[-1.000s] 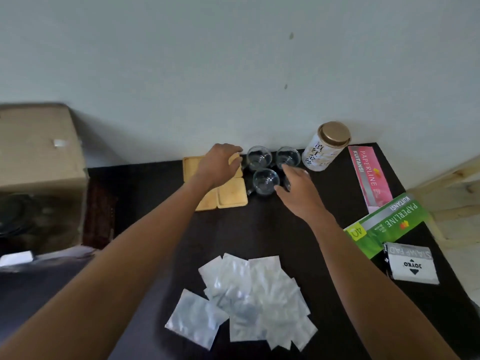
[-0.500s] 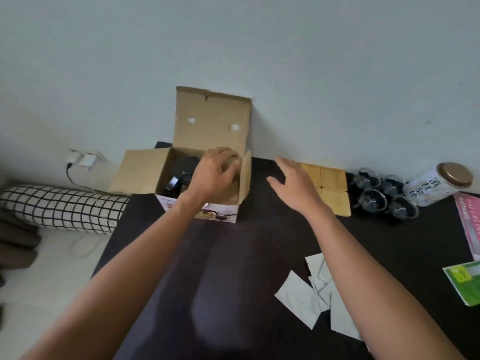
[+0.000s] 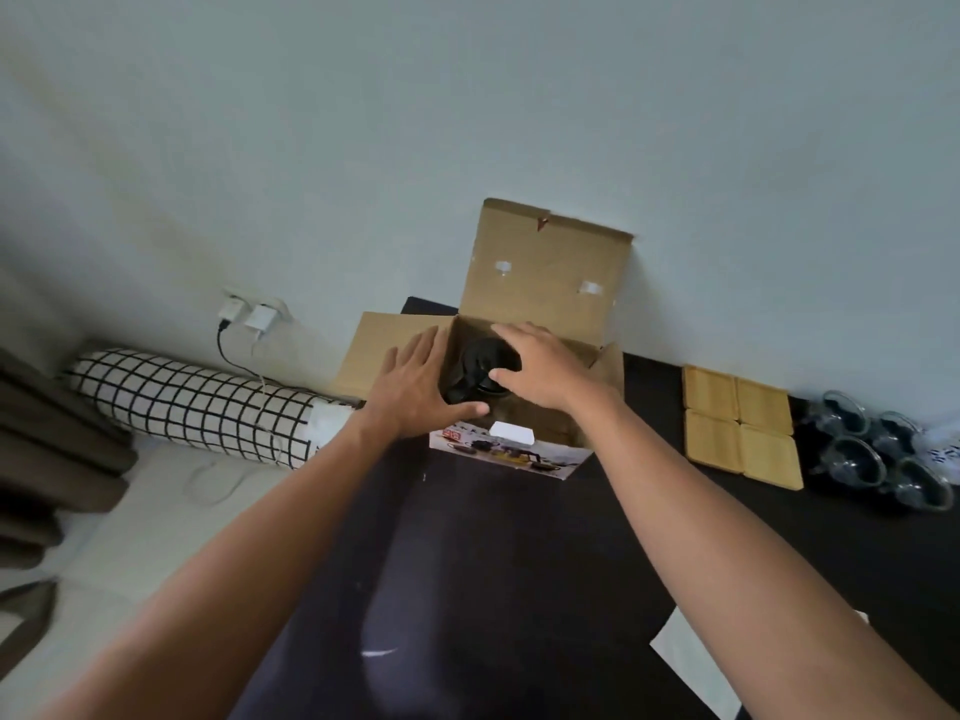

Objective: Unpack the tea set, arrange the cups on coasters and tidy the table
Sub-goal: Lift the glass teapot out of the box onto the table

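Note:
An open cardboard box point(image 3: 545, 272) stands at the back left of the dark table point(image 3: 467, 563), flaps up. Inside it sits a dark glass teapot point(image 3: 480, 374). My left hand point(image 3: 415, 387) is spread at the box's left side, thumb near the pot's base. My right hand point(image 3: 540, 371) reaches in from the right, fingers apart over the pot. Whether either hand touches the pot is unclear. Several wooden coasters point(image 3: 740, 426) lie in a square to the right. Several glass cups point(image 3: 883, 457) cluster beyond them, off the coasters.
A white packet point(image 3: 511, 433) lies at the box's front rim. A plastic wrapper point(image 3: 691, 662) shows at the lower right. Left of the table, on the floor, lies a checked bolster point(image 3: 192, 405), with chargers point(image 3: 249, 314) plugged into the wall.
My view swung left from the cups to the box. My right hand moved from the tabletop into the box; my left hand shifted to the box's left side.

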